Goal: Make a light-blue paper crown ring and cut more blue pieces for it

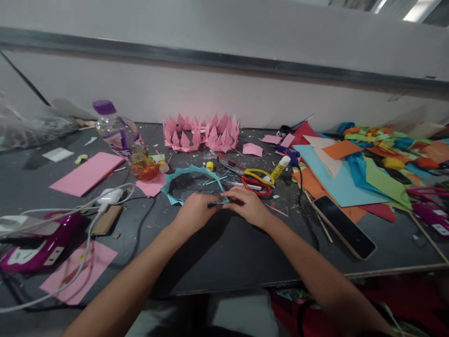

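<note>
A light blue paper crown (191, 172) with a zigzag upper edge curves in a ring over the dark table. My left hand (196, 208) pinches the near part of its band. Close beside it, my right hand (245, 203) grips the band's other end, so the two hands almost meet at the front. The fingers hide how the ends sit against each other. Just behind my right hand lie scissors (257, 177) with red and yellow handles, and thin blue paper strips (215, 179). A yellow cap (209, 166) sits behind the crown.
Pink paper crowns (201, 133) stand against the wall. A purple-capped bottle (126, 145) leans at the left, near pink paper (87, 173) and a magenta device (42, 241) with cables. A glue stick (280, 167), a phone (345, 227) and coloured paper sheets (333, 175) lie at the right.
</note>
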A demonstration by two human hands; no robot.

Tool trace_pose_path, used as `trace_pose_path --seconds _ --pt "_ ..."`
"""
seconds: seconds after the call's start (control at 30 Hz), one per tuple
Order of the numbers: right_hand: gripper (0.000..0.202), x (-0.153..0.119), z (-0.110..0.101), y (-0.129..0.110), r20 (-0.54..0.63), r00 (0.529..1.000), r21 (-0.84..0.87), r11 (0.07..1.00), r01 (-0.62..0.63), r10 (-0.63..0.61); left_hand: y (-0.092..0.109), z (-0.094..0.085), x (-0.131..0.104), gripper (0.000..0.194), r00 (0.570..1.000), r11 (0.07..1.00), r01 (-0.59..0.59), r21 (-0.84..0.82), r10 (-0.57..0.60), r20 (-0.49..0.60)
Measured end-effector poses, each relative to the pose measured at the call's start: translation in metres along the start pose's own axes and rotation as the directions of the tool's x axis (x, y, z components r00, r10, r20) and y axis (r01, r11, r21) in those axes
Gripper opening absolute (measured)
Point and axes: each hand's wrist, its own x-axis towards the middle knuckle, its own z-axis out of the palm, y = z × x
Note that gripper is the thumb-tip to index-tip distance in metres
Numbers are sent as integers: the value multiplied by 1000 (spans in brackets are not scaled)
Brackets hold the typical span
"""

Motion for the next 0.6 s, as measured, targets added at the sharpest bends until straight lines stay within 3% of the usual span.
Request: trace_pose_path --seconds 0.13,0.27,0.33,0.47,0.6 --pt "27 -2 0 -1 -38 991 122 985 -125 131 -2 0 1 14 992 995 -102 16 103 -77" --pt "43 -2 0 2 -71 913 454 828 -329 402 3 -3 -1 16 972 987 -161 9 160 -170" --pt "49 -1 -1 1 -13 874 595 707 -384 486 7 -4 -3 17 966 985 -169 -36 158 -204" --pt "58 1 -4 -6 224 804 758 421 -499 551 14 -7 -8 13 967 971 -166 -170 127 -221" --pt "63 0 -6 -11 288 797 807 314 -500 530 17 -8 -11 11 983 970 -104 -219 67 -169"
